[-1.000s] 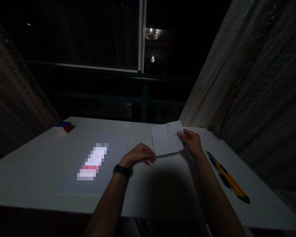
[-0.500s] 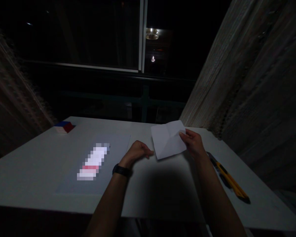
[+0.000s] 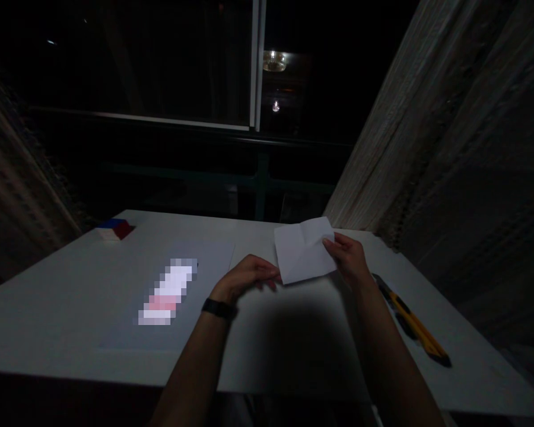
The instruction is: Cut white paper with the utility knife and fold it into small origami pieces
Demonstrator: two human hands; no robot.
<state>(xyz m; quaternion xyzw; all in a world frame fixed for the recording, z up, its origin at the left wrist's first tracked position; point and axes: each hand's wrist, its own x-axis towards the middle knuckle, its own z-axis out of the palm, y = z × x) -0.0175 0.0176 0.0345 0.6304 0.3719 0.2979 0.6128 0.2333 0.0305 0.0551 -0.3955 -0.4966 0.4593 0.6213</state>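
A white sheet of paper (image 3: 303, 252) with crossing fold creases is held up over the table, tilted toward me. My right hand (image 3: 349, 256) pinches its right edge, thumb on the face and fingers behind. Near the lower left corner, my left hand (image 3: 249, 276) reaches in with its fingertips at the edge of the sheet. Its fingers are a little apart, and I cannot see a grip on the paper. A dark band circles the left wrist.
A lit phone (image 3: 167, 290), its screen blurred out, lies on a pale sheet (image 3: 120, 332) at the left. An eraser in blue, red and white (image 3: 114, 229) sits at the far left. A yellow and black box cutter (image 3: 413, 323) lies right of my right arm. Curtains and a dark window stand behind.
My left hand has shifted slightly right, its fingertips now up against the paper's edge and its lower fingers more spread. The paper and my right hand have barely moved.
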